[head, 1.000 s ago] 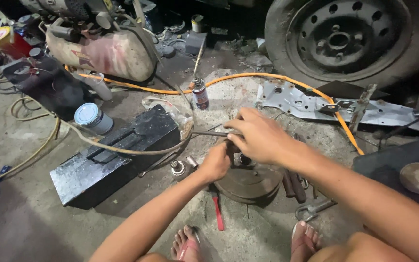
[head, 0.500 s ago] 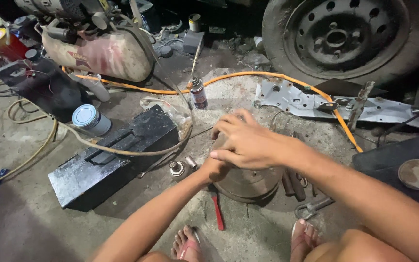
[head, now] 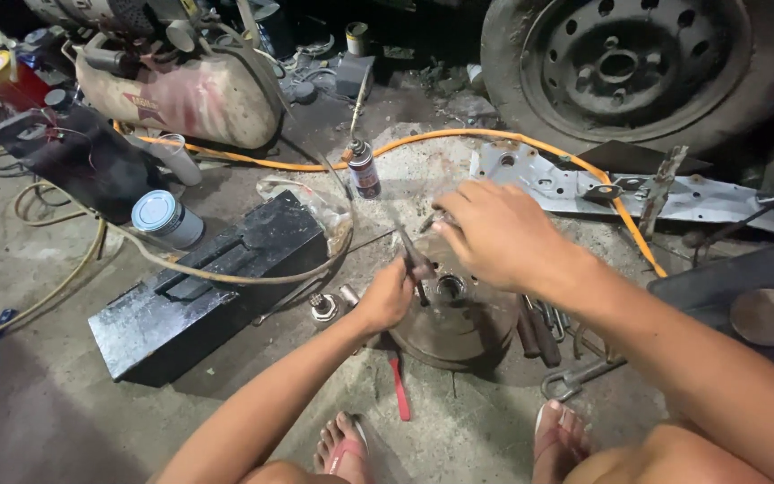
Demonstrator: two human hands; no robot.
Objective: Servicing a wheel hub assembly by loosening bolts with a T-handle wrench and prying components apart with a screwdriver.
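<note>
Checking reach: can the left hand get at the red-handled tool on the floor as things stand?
Probably yes. The left hand grips a dark tool at the brake drum, so it is occupied, but the red-handled tool lies uncovered just below its forearm.

Squatting on the concrete floor (head: 64,421) here, brake drum (head: 463,327) right in front of my feet. My left hand (head: 391,296) grips a thin dark tool (head: 412,260), a punch maybe, hard to tell, at the hub hole. My right hand (head: 499,233) hovers over the drum's far edge. Black toolbox (head: 208,287) sits just left.
</note>
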